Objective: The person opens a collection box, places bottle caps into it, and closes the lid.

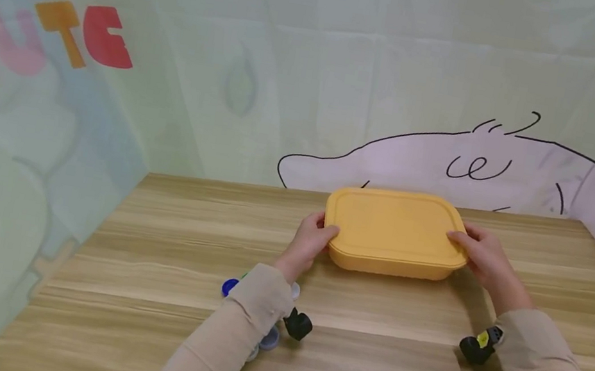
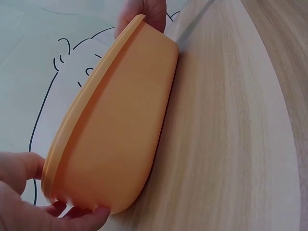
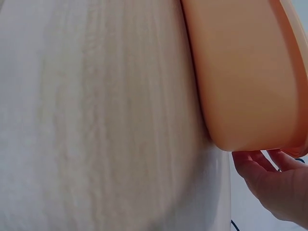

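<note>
While left grip (image 1: 304, 246) clasps box (image 1: 393, 225) | right grip (image 1: 490, 263) clasps opposite end

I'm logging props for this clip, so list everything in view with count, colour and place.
Lidded container: one, yellow-orange, between the hands, toward the table's far edge
Small round pieces: at least five, blue, green, grey-blue and whitish, around the left sleeve, partly hidden
Table: one, wood-grained light brown, below everything
Backdrop: pale green, behind the table
Letters: four, red, pink and orange, backdrop's left
Drawn figure: one, pale with black outline, behind the container
Wrist devices: two, black, one per wrist
Sleeves: two, beige
Left hand, right hand: gripping the container's ends
</note>
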Demonstrator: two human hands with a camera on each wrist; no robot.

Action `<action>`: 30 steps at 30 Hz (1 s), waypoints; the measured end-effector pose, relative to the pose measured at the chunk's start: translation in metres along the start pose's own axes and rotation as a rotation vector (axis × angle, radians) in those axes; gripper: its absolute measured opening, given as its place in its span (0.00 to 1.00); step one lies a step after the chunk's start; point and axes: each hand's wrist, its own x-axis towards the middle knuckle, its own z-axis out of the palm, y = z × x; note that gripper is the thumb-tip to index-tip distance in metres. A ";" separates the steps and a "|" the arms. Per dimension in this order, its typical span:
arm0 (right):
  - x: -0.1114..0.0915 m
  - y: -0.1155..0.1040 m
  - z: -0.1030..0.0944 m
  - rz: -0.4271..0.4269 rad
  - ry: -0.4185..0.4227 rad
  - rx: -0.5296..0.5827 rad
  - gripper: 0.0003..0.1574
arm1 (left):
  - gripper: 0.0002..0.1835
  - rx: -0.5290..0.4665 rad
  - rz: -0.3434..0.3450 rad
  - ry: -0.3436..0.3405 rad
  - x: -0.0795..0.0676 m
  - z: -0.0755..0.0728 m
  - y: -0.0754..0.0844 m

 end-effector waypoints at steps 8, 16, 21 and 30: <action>-0.002 -0.001 -0.003 0.020 -0.030 0.027 0.42 | 0.25 0.023 -0.021 -0.031 -0.004 -0.002 0.002; -0.004 -0.005 -0.004 0.028 -0.073 -0.026 0.41 | 0.25 0.033 -0.009 -0.032 -0.006 -0.003 0.000; -0.004 -0.004 -0.006 0.046 -0.106 -0.085 0.42 | 0.26 0.047 -0.030 -0.035 -0.009 -0.005 0.001; -0.010 -0.004 -0.012 0.074 -0.182 -0.160 0.41 | 0.26 0.061 -0.044 -0.097 -0.020 -0.012 0.003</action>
